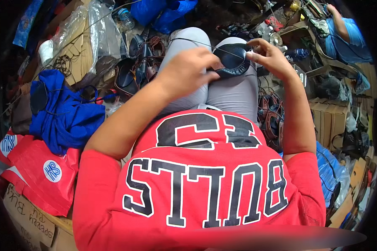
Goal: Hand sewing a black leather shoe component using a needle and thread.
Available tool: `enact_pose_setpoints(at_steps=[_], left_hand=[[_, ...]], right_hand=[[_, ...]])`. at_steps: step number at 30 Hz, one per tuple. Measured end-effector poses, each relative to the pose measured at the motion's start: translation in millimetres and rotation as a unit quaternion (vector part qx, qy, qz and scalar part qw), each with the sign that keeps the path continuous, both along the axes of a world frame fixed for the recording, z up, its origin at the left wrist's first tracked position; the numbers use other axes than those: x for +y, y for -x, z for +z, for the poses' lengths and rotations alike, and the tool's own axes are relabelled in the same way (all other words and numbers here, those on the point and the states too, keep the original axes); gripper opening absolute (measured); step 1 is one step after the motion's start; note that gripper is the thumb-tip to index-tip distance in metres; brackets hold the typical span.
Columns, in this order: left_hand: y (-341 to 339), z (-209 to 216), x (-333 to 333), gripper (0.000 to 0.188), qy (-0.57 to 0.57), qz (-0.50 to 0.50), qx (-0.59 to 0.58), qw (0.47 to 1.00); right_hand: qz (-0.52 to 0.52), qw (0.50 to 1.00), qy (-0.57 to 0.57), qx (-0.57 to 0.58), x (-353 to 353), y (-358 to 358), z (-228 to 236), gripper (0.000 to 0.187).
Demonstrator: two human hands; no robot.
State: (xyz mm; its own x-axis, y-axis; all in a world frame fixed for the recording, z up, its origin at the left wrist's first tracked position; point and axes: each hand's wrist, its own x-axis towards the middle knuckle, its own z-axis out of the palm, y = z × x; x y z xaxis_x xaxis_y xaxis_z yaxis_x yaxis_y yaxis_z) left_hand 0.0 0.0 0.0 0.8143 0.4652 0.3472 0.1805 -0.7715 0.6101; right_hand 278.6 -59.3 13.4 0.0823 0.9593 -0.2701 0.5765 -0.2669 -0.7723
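A black leather shoe upper (233,55) with a gathered, stitched edge and a brown patch rests across my grey-trousered thighs. At its right edge, my right hand (270,57) is closed, its thumb and index finger gripping the rim. My left hand (192,69) is curled over the shoe's left side, its fingers blurred by motion, so its grip is unclear. A thin dark thread (196,41) stretches above my left hand and across the shoe toward my right thumb.
Several dark shoe pieces (127,77) lie left of my legs, and more shoes (275,113) sit to the right. Blue cloth (69,113) and a red plastic bag (42,175) are piled at left. Cardboard boxes (327,121) stand at right. Someone else's arm (339,24) shows at upper right.
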Motion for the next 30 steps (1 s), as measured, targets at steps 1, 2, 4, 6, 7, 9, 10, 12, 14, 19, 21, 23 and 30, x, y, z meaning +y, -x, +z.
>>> enact_pose_setpoints(at_steps=[1, 2, 4, 6, 7, 9, 10, 12, 14, 19, 21, 23, 30], left_hand=[[-15, -5, -2, 0.031, -0.011, -0.043, 0.015, 0.999], [-26, -13, -4, 0.031, -0.014, -0.048, 0.017, 0.999], [-46, -23, -13, 0.031, -0.041, -0.054, 0.046, 0.997], [-52, -31, -10, 0.032, -0.046, -0.08, 0.047, 0.995], [-54, -34, -7, 0.032, -0.05, -0.105, 0.048, 0.992], [-54, -39, -4, 0.035, -0.041, -0.113, 0.061, 0.991], [-52, -41, -2, 0.037, -0.031, -0.116, 0.072, 0.99], [-54, -40, -2, 0.041, -0.025, -0.089, 0.041, 0.995], [-62, -34, -3, 0.056, 0.052, -0.042, 0.026, 0.997], [-59, 5, 21, 0.038, 0.688, -0.115, -0.298, 0.652], [-23, 19, 53, 0.032, 0.645, -0.131, -0.372, 0.655], [12, 53, 73, 0.026, 0.647, -0.067, -0.454, 0.609], [165, 132, 151, 0.029, 0.501, 0.055, -0.508, 0.699]], right_hand=[[-0.002, 0.999, -0.02, -0.037, 2, 6, 2, 0.05], [-0.004, 0.996, -0.04, -0.074, 3, 11, 4, 0.044], [-0.001, 0.994, -0.041, -0.104, -1, 12, 11, 0.041], [0.012, 0.99, 0.01, -0.143, -7, 12, 18, 0.035], [0.013, 0.999, 0.007, -0.037, -12, 7, 2, 0.032], [0.01, 0.994, 0.109, 0.013, -22, 9, 1, 0.031], [-0.007, 0.998, 0.063, 0.015, -28, 12, -7, 0.031], [-0.031, 0.995, 0.09, 0.034, -36, 10, -7, 0.028], [-0.05, 0.99, 0.087, 0.098, -35, 10, -10, 0.025], [-0.046, 0.98, 0.106, 0.163, -27, 4, -21, 0.024], [-0.038, 0.983, 0.084, 0.157, -28, 9, -17, 0.024], [-0.057, 0.98, 0.089, 0.171, -32, 2, -24, 0.024], [-0.061, 0.983, 0.06, 0.164, -43, -7, -22, 0.024]])
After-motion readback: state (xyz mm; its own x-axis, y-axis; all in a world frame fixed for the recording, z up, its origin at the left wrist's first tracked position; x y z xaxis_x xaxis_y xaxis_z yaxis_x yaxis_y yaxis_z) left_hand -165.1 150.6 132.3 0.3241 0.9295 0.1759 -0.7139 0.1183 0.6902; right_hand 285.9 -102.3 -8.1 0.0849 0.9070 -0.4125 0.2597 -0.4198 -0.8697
